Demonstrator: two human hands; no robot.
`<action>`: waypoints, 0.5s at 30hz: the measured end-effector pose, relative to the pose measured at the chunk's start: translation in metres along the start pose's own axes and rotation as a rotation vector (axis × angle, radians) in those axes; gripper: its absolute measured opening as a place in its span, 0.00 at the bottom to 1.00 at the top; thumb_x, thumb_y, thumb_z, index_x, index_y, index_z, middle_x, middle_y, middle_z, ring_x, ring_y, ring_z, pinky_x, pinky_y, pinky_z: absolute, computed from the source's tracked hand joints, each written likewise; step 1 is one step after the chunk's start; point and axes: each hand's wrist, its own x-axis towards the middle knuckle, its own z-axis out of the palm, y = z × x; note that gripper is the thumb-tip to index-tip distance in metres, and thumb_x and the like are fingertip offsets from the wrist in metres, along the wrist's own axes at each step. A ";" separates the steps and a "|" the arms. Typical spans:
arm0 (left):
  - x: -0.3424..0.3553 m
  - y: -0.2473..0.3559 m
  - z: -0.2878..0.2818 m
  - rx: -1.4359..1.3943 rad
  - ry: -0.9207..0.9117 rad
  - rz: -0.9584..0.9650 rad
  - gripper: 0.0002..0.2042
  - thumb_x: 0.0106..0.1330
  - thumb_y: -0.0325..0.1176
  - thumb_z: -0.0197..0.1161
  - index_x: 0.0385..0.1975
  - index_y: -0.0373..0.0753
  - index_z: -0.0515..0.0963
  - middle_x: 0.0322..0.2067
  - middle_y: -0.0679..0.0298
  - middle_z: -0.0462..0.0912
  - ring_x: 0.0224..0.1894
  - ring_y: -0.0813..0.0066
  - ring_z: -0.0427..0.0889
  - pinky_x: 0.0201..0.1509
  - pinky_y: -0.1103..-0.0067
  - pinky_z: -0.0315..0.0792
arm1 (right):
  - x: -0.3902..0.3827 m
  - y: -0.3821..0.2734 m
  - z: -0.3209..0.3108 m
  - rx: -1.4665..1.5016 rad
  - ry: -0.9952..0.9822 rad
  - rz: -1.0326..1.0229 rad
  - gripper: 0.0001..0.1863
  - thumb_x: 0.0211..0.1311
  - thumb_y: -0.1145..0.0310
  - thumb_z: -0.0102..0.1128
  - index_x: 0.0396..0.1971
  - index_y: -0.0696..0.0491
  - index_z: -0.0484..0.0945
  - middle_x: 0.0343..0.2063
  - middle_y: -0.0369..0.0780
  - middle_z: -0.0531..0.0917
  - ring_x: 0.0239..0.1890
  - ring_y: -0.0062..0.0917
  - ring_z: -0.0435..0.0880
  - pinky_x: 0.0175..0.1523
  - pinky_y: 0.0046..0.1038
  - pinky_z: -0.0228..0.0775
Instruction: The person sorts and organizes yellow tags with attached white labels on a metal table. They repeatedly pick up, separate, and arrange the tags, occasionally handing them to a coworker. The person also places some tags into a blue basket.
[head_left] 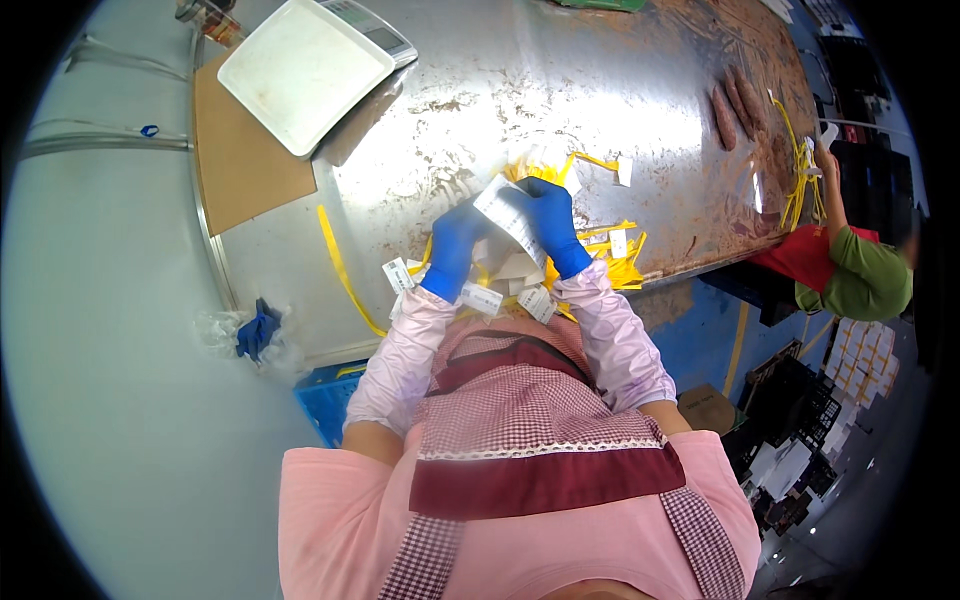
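Both my hands wear blue gloves and are over the near edge of a metal table. My right hand (553, 222) is closed on a white printed label strip (512, 218), which slants down between the hands. My left hand (453, 245) is at the strip's left side, its fingers blurred, so its grip does not show. Below and between my hands lie loose white labels (482, 299), some with yellow straps. A heap of yellow straps (622, 268) with white tags sits right of my right wrist. More yellow straps (540, 168) lie just beyond my hands.
A scale with a white tray (305, 75) stands far left by a brown cardboard sheet (245, 150). Several reddish-brown roots (738, 108) lie far right on the soiled table (655, 150). A co-worker in green (860, 272) is at the right, near hanging yellow straps (800, 165). A blue crate (322, 405) sits below left.
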 end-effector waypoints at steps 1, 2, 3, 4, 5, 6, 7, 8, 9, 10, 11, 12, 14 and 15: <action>0.000 0.001 0.000 0.017 -0.011 0.017 0.11 0.68 0.31 0.56 0.42 0.32 0.81 0.31 0.63 0.84 0.31 0.79 0.81 0.35 0.79 0.76 | 0.000 0.000 0.000 -0.001 -0.005 0.006 0.12 0.57 0.64 0.70 0.32 0.59 0.85 0.23 0.35 0.84 0.25 0.14 0.78 0.31 0.20 0.69; -0.001 0.002 0.000 0.033 -0.022 0.034 0.11 0.68 0.30 0.56 0.43 0.32 0.81 0.32 0.63 0.84 0.32 0.80 0.81 0.35 0.79 0.76 | 0.001 0.001 -0.001 -0.016 0.000 0.003 0.12 0.57 0.64 0.70 0.32 0.59 0.85 0.23 0.35 0.84 0.25 0.14 0.78 0.31 0.20 0.69; -0.001 0.003 0.000 0.050 -0.033 0.051 0.11 0.68 0.30 0.56 0.43 0.32 0.81 0.32 0.63 0.84 0.32 0.80 0.81 0.36 0.80 0.76 | 0.001 0.001 -0.001 -0.022 0.000 0.004 0.12 0.57 0.64 0.70 0.31 0.59 0.85 0.22 0.35 0.84 0.25 0.14 0.78 0.31 0.21 0.69; -0.001 0.004 -0.001 0.012 -0.030 0.021 0.11 0.68 0.30 0.56 0.44 0.32 0.81 0.32 0.63 0.84 0.32 0.80 0.80 0.36 0.80 0.76 | 0.002 0.001 -0.001 -0.020 0.000 0.006 0.12 0.57 0.64 0.70 0.31 0.59 0.85 0.22 0.35 0.84 0.25 0.14 0.78 0.31 0.21 0.69; -0.001 0.006 -0.001 -0.025 -0.027 -0.010 0.12 0.68 0.30 0.56 0.45 0.32 0.80 0.33 0.64 0.84 0.33 0.80 0.80 0.36 0.80 0.76 | 0.003 0.001 -0.001 -0.034 0.000 -0.006 0.12 0.57 0.64 0.70 0.31 0.59 0.85 0.22 0.35 0.84 0.25 0.14 0.78 0.31 0.21 0.69; -0.001 0.007 -0.002 -0.062 -0.024 -0.040 0.12 0.69 0.30 0.56 0.46 0.32 0.80 0.33 0.64 0.84 0.33 0.80 0.80 0.36 0.80 0.75 | 0.003 0.002 -0.001 -0.040 -0.002 -0.016 0.12 0.57 0.63 0.70 0.31 0.59 0.85 0.22 0.36 0.84 0.25 0.14 0.78 0.32 0.21 0.70; -0.001 0.009 -0.002 -0.025 -0.046 0.021 0.12 0.69 0.30 0.56 0.46 0.32 0.80 0.34 0.64 0.83 0.33 0.80 0.80 0.37 0.81 0.75 | 0.003 0.002 -0.001 -0.040 -0.003 -0.015 0.13 0.57 0.63 0.70 0.32 0.58 0.85 0.22 0.36 0.84 0.25 0.15 0.79 0.32 0.22 0.70; 0.000 0.011 -0.001 0.013 -0.069 0.083 0.13 0.69 0.31 0.57 0.47 0.32 0.80 0.34 0.64 0.83 0.34 0.81 0.79 0.37 0.81 0.75 | 0.003 0.001 -0.002 -0.087 0.000 -0.050 0.13 0.57 0.62 0.70 0.32 0.58 0.85 0.22 0.37 0.85 0.24 0.15 0.79 0.32 0.22 0.70; 0.001 0.013 -0.001 0.050 -0.092 0.144 0.13 0.69 0.31 0.57 0.48 0.32 0.80 0.35 0.65 0.83 0.34 0.81 0.79 0.37 0.81 0.75 | 0.003 0.001 -0.003 -0.129 0.002 -0.073 0.13 0.57 0.62 0.70 0.32 0.58 0.85 0.22 0.37 0.85 0.24 0.16 0.79 0.32 0.23 0.70; 0.001 0.015 0.000 -0.034 -0.058 0.052 0.13 0.68 0.31 0.57 0.48 0.32 0.80 0.35 0.64 0.83 0.35 0.81 0.79 0.37 0.81 0.75 | 0.002 0.000 -0.003 -0.169 0.004 -0.085 0.14 0.57 0.61 0.70 0.32 0.58 0.85 0.22 0.38 0.85 0.24 0.17 0.79 0.32 0.24 0.71; 0.001 0.016 0.002 -0.117 -0.023 -0.041 0.14 0.68 0.31 0.58 0.49 0.32 0.80 0.36 0.64 0.83 0.35 0.80 0.79 0.37 0.81 0.75 | 0.002 -0.001 -0.004 -0.189 -0.001 -0.099 0.14 0.56 0.60 0.70 0.32 0.58 0.85 0.22 0.39 0.85 0.24 0.18 0.80 0.32 0.24 0.71; 0.001 0.017 0.003 -0.200 0.013 -0.133 0.14 0.68 0.31 0.58 0.49 0.32 0.79 0.36 0.64 0.83 0.35 0.80 0.79 0.37 0.81 0.75 | 0.002 -0.002 -0.004 -0.208 -0.007 -0.102 0.15 0.56 0.60 0.70 0.32 0.58 0.85 0.22 0.39 0.85 0.24 0.18 0.80 0.33 0.24 0.71; 0.001 0.016 0.006 -0.139 0.051 -0.163 0.14 0.68 0.32 0.58 0.49 0.32 0.80 0.37 0.62 0.83 0.36 0.79 0.79 0.38 0.81 0.75 | 0.001 -0.004 -0.004 -0.227 -0.016 -0.100 0.16 0.55 0.58 0.70 0.32 0.58 0.85 0.23 0.41 0.85 0.25 0.20 0.81 0.34 0.26 0.72; 0.000 0.015 0.007 -0.125 0.047 -0.147 0.14 0.68 0.32 0.57 0.49 0.32 0.80 0.37 0.61 0.83 0.36 0.79 0.79 0.38 0.81 0.75 | 0.001 -0.004 -0.003 -0.228 -0.019 -0.094 0.17 0.55 0.57 0.71 0.33 0.58 0.85 0.24 0.41 0.85 0.25 0.22 0.82 0.35 0.26 0.73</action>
